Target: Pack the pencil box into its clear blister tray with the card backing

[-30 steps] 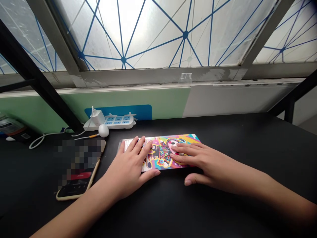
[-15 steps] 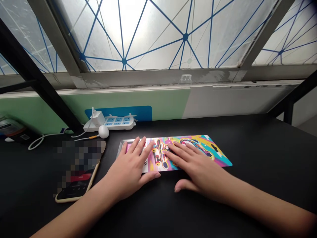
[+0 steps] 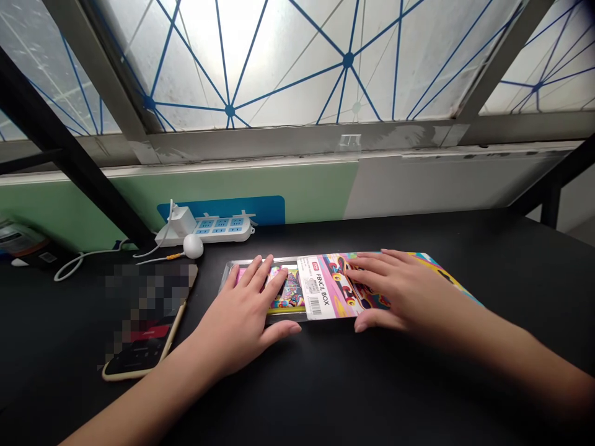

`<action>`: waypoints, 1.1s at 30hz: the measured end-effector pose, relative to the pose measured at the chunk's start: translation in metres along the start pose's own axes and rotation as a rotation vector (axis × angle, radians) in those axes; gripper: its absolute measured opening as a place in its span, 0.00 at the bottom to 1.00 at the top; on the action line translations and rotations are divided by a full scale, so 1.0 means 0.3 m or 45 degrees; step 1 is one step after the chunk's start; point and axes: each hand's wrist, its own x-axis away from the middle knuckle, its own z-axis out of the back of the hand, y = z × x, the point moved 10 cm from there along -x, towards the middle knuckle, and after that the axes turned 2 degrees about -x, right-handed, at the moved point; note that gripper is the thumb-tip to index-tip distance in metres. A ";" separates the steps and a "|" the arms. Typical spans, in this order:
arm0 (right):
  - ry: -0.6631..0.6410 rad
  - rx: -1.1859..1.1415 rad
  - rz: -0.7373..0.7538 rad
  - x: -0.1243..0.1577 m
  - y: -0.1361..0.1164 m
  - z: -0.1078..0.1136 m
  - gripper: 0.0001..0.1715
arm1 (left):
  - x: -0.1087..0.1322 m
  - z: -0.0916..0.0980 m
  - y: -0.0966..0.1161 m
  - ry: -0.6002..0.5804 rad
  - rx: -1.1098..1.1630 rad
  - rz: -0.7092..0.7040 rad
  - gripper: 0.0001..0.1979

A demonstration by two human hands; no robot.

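Observation:
A colourful printed card (image 3: 323,291) marked "PENCIL BOX" lies flat, partly drawn out to the right over a clear plastic package (image 3: 297,314). Bright printed contents (image 3: 289,290) show through the package between my two hands. My left hand (image 3: 253,313) rests on the package's left part, palm down, fingers spread. On the card's skateboard picture lies my right hand (image 3: 400,285), also flat, its fingers stretched out and the thumb by the near edge. My hands cover parts of both card and package.
On the black table (image 3: 297,384), a phone (image 3: 144,347) lies left of my left arm. A white power strip (image 3: 223,229) with a plug and cable stands by the wall, a round white object (image 3: 193,246) beside it. A bottle (image 3: 28,241) is at far left.
My right hand has moved right and the card has slid right with it, uncovering the "PENCIL BOX" label and part of the contents. My left hand has stayed in place.

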 end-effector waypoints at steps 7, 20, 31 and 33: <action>-0.055 -0.032 0.147 -0.026 -0.111 -0.117 0.48 | -0.002 -0.001 -0.015 -0.077 -0.010 0.049 0.44; -0.124 -0.089 0.011 0.000 0.061 -0.111 0.35 | 0.015 0.050 -0.124 -0.202 0.054 0.226 0.35; 0.074 0.065 -0.144 0.041 0.141 0.019 0.44 | -0.006 0.041 -0.211 -0.096 0.077 0.177 0.31; 0.121 0.072 -0.086 0.031 0.050 0.059 0.42 | -0.014 0.044 -0.206 -0.059 0.039 0.166 0.30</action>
